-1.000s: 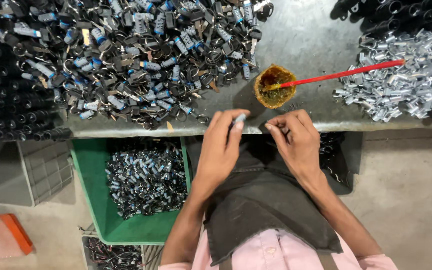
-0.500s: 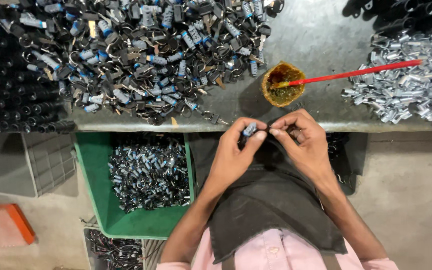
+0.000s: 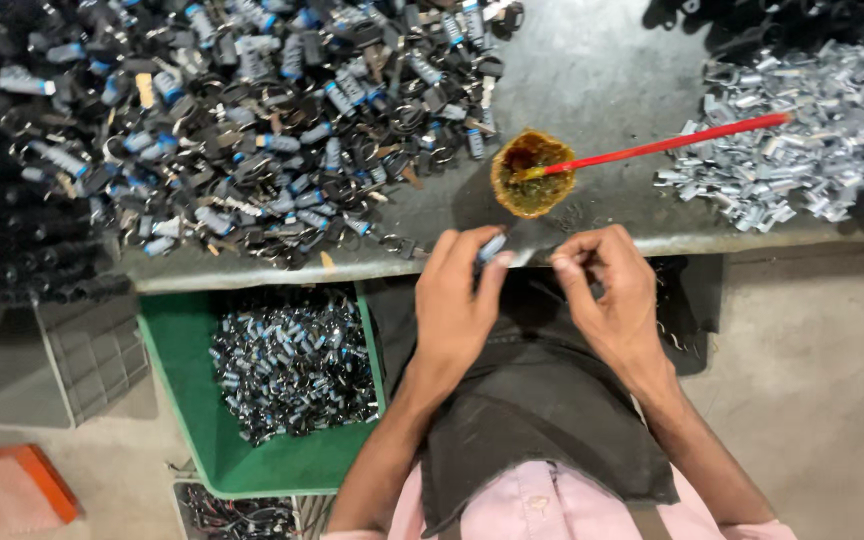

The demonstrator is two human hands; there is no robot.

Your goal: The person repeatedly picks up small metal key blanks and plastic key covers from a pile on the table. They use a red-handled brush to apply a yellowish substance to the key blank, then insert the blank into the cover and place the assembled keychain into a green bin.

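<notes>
Hands have moved apart slightly: left hand [image 3: 457, 300] now pinches the small blue-tipped metal cylinder [image 3: 492, 246] alone at the grey worktop [image 3: 602, 90] edge; right hand [image 3: 607, 290] fingers [image 3: 564, 272] curled at three o'clock, contents indiscernible.

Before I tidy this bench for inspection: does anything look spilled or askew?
Yes. A few loose parts from the dark pile lie at the table's front edge. The red stick leans out of the small pot.

A grey bench [image 3: 612, 80] carries heaped metal parts [image 3: 252, 130] and a small bowl [image 3: 532, 175].
</notes>
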